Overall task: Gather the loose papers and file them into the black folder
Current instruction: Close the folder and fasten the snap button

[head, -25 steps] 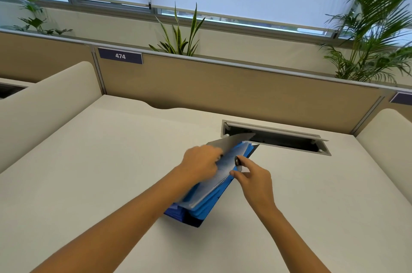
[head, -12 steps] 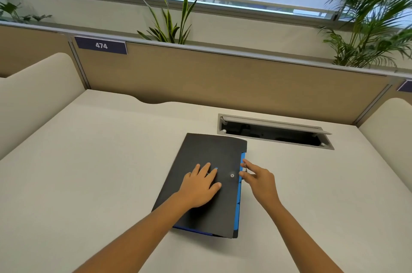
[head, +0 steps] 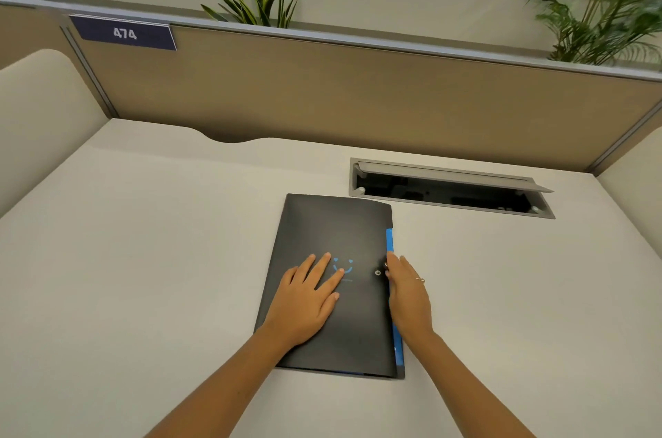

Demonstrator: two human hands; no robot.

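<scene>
The black folder [head: 336,233] lies closed and flat on the white desk [head: 143,258], a blue smiley mark on its cover and a blue strip showing along its right edge. My left hand [head: 308,298] rests palm down on the cover, fingers spread. My right hand [head: 406,290] lies flat against the folder's right edge beside the small round snap, fingers straight. No loose papers show; any inside are hidden by the cover.
An open cable slot [head: 447,188] with a raised grey lid sits in the desk just behind the folder. A tan partition [head: 358,90] with a "474" label [head: 123,33] closes the back; cream side dividers [head: 39,115] flank the desk. Plants stand behind the partition.
The folder was tilted and open with papers between my hands; it now lies closed and flat, squared to the desk. My left hand has flattened on the cover, my right along the edge.
</scene>
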